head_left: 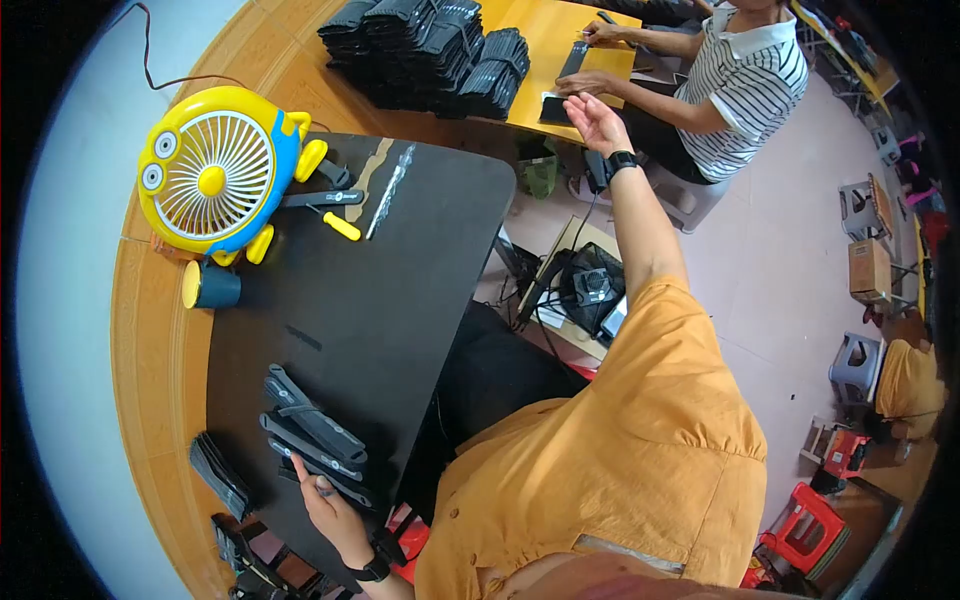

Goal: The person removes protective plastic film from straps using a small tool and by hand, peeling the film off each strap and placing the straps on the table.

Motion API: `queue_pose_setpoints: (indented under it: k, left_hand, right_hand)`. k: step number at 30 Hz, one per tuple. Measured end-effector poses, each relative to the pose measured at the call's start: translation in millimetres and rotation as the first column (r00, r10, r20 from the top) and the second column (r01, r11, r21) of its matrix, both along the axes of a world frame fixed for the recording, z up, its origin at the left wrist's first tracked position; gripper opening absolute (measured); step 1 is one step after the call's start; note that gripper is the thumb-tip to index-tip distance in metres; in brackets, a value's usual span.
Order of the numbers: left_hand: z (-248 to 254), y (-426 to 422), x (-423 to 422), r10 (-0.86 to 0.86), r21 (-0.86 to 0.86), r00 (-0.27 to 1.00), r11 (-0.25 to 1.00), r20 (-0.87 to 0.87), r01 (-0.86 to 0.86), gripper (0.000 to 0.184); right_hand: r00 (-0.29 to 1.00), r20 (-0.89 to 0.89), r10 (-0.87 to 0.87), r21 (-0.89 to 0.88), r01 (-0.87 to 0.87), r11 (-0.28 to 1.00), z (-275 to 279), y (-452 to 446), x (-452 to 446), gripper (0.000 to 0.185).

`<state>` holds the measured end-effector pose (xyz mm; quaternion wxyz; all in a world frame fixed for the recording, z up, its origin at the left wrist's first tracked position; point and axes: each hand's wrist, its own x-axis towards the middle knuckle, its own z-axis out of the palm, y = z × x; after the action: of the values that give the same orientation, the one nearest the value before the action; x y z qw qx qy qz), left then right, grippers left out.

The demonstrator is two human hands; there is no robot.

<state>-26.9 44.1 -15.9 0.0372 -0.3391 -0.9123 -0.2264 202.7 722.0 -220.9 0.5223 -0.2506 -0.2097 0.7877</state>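
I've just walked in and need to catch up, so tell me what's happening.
The wearer's left hand is at a small pile of dark straps on the black table. Their right hand reaches out, open and empty, toward a co-worker, who handles a dark strip at the yellow table.

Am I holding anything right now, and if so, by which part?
Your right hand is open and empty. Your left hand is at the dark straps; whether its fingers grip one can't be told.
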Motion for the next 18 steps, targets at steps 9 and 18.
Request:
queue_pose_setpoints:
  k: [9, 18]
  left_hand:
    - [4.2, 4.7, 4.3, 0.037, -0.029, 0.999, 0.999, 0.006, -0.037, 0.030]
    - [2.7, 0.5, 1.1, 0.066, -0.044, 0.997, 0.997, 0.050, -0.064, 0.029]
  right_hand:
    - [0.998, -0.041, 0.039, -0.017, -0.039, 0.999, -1.8, -3.2, -2.1, 0.034]
    - [0.999, -0.005, 0.036, -0.063, -0.036, 0.997, -4.5, -2.4, -2.0, 0.028]
